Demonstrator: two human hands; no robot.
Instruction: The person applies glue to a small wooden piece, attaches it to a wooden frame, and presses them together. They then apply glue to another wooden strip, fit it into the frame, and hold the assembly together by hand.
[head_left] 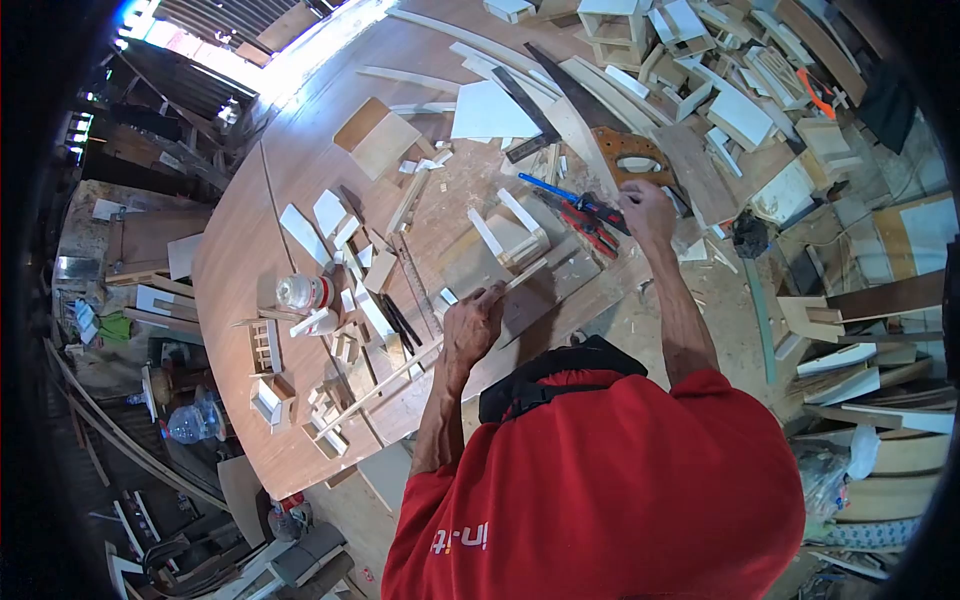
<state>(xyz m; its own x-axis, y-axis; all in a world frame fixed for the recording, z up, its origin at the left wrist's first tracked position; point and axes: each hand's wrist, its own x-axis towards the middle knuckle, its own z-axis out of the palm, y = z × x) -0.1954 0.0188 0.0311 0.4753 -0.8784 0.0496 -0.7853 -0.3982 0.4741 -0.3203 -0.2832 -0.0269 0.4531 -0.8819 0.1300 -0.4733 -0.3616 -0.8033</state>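
Observation:
My left hand (474,322) is closed on a long thin wooden strip (385,387) that runs diagonally along the near side of the table. Beyond it, a small wooden box-like piece (515,240) with white edges rests on a flat board. To the right, my right hand (650,212) is raised with curled fingers; what they hold, if anything, is too small to make out. Close to that hand lie a blue hacksaw (548,187) with a dark handle, red-handled pliers (592,232), and a handsaw with a brown wooden handle (632,158).
Wood offcuts, a ruler (415,278), a clear jar (298,292) and a white bottle (318,322) sit on the left of the wooden table (235,230). A square wooden tray (375,138) lies farther back. Scrap wood (745,118) is piled at the far right.

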